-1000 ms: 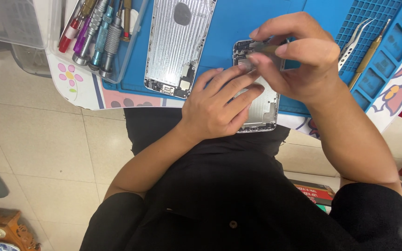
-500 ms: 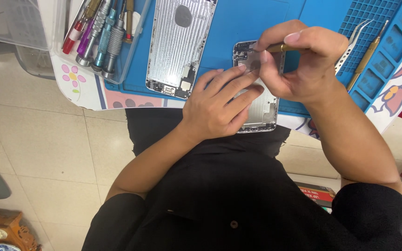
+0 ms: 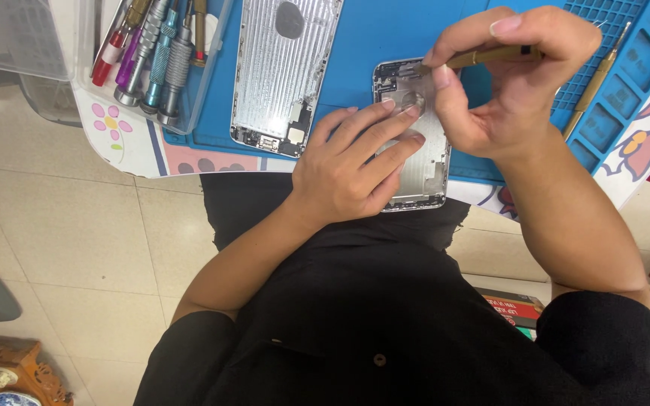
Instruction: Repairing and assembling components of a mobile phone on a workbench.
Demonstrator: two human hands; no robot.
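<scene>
Left hand [image 3: 351,169]: laid flat, fingers spread and loosely extended, pressed down on the open phone shell [image 3: 415,150]; nothing is gripped, the shell is only pinned under the fingertips. Right hand [image 3: 509,83]: closed in a pinch around a thin brass-coloured screwdriver [image 3: 490,55], held nearly level, its tip seen at the shell's upper end, just beside the left fingertips.

The phone shell is seen lying inside-up on the blue mat [image 3: 362,45], at the near edge of the surface, partly covered by both hands, directly under the right hand's thumb. A second phone back plate [image 3: 283,75] is noted to the left, apart from both hands. A clear tray of screwdrivers [image 3: 156,56] is placed further left. Tweezers [image 3: 596,79] rest on the mat's gridded part, right of the right hand.
</scene>
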